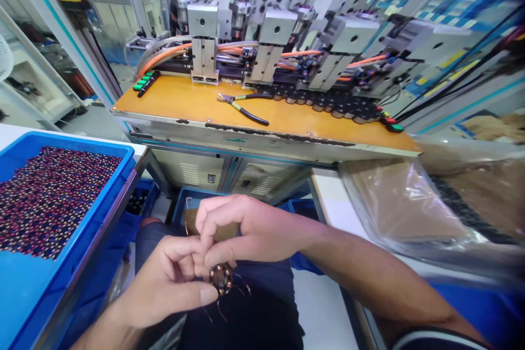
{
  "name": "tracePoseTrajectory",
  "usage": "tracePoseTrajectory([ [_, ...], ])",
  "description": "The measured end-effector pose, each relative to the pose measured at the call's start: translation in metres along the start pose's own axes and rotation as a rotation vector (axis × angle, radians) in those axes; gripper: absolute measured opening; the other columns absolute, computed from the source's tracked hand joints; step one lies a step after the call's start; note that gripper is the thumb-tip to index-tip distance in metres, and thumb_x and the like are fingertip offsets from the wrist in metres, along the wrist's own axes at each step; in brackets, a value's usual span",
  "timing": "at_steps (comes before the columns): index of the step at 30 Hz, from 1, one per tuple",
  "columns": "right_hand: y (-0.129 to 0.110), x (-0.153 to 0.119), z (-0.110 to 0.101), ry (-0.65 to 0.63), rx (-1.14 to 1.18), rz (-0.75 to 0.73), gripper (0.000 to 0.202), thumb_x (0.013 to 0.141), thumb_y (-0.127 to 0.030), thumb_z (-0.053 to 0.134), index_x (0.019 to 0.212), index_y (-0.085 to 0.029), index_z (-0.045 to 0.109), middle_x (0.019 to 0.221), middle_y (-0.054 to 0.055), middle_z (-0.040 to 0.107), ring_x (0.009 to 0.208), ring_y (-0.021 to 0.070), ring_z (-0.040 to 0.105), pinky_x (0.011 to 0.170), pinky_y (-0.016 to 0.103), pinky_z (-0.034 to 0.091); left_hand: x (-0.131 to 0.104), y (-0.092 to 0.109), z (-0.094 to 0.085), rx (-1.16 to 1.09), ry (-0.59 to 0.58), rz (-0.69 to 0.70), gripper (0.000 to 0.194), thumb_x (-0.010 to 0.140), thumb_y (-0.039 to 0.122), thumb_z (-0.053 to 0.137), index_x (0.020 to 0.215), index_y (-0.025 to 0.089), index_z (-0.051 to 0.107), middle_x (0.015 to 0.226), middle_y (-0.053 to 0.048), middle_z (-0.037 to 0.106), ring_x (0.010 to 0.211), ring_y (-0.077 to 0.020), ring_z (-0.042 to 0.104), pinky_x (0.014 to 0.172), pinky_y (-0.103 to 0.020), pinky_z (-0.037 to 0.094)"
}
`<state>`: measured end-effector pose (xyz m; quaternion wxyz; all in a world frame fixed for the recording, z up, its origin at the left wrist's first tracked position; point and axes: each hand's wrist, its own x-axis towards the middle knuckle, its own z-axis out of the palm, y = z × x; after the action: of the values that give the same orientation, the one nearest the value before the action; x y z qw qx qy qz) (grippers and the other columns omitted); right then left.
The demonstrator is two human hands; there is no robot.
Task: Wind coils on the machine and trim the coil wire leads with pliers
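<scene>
A small round copper-wound coil [220, 279] with thin loose wires hangs over my lap at the lower middle. My left hand [172, 279] holds it at its left side, the thumb along its lower edge and the fingers curled behind. My right hand [241, 229] reaches in from the right, its thumb and index finger pinched just above the coil, against the left fingertips. A thin copper wire [186, 216] rises above the left fingers. Whatever sits inside the right pinch is too small to make out.
Ahead, cutting pliers [246, 106] and a row of dark cylindrical parts [328, 103] lie on an orange bench [176, 98] below machine heads. A blue tray [123, 175] of small parts stands left. Plastic-wrapped cardboard [385, 197] is at right.
</scene>
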<state>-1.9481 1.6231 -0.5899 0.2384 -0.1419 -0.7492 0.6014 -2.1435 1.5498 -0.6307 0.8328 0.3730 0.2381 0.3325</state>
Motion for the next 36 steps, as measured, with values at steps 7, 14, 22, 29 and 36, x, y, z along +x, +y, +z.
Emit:
tracePoseTrajectory([
  [7, -0.006, -0.003, 0.018, 0.301, 0.005, 0.238, 0.015, 0.086, -0.015, 0.066, 0.072, -0.015, 0.061, 0.076, -0.002, 0.057, 0.070, 0.0083, 0.054, 0.065, 0.021, 0.044, -0.006, -0.003, -0.003, 0.042, 0.145, 0.180, 0.032, 0.076, 0.010, 0.078, 0.103, 0.027, 0.079, 0.098, -0.002, 0.074, 0.071, -0.0052, 0.065, 0.067, -0.010, 0.051],
  [14, -0.022, -0.020, 0.027, 0.418, 0.126, 0.419, 0.016, 0.082, -0.018, 0.068, 0.069, -0.015, 0.060, 0.072, -0.004, 0.057, 0.068, 0.0077, 0.051, 0.062, 0.019, 0.042, -0.006, -0.009, -0.008, 0.124, 0.169, 0.332, 0.031, 0.077, 0.010, 0.077, 0.104, 0.027, 0.078, 0.109, -0.004, 0.072, 0.084, -0.0101, 0.070, 0.077, -0.016, 0.057],
  [22, -0.034, -0.023, 0.024, 0.294, 0.129, 0.568, 0.006, 0.082, -0.015, 0.067, 0.076, -0.012, 0.067, 0.064, -0.004, 0.058, 0.058, 0.0056, 0.049, 0.052, 0.017, 0.037, -0.004, -0.005, -0.001, 0.252, 0.206, 0.344, 0.032, 0.072, 0.008, 0.080, 0.099, 0.025, 0.080, 0.104, -0.007, 0.072, 0.077, -0.0111, 0.068, 0.070, -0.018, 0.056],
  [29, -0.040, -0.020, 0.020, 0.170, -0.174, 0.509, 0.017, 0.088, -0.011, 0.059, 0.074, -0.013, 0.068, 0.064, -0.005, 0.058, 0.060, 0.0053, 0.050, 0.058, 0.019, 0.037, -0.005, -0.009, -0.003, 0.180, 0.173, 0.275, 0.030, 0.075, 0.010, 0.079, 0.101, 0.025, 0.079, 0.107, -0.006, 0.068, 0.077, -0.0097, 0.066, 0.072, -0.018, 0.055],
  [36, -0.037, -0.030, 0.023, 0.202, -0.217, 0.373, 0.015, 0.090, -0.012, 0.059, 0.076, -0.014, 0.067, 0.070, -0.005, 0.061, 0.066, 0.0049, 0.053, 0.065, 0.018, 0.039, -0.001, -0.013, -0.005, 0.066, 0.101, 0.271, 0.028, 0.076, 0.014, 0.079, 0.102, 0.025, 0.077, 0.105, -0.005, 0.068, 0.076, -0.0112, 0.069, 0.072, -0.020, 0.056],
])
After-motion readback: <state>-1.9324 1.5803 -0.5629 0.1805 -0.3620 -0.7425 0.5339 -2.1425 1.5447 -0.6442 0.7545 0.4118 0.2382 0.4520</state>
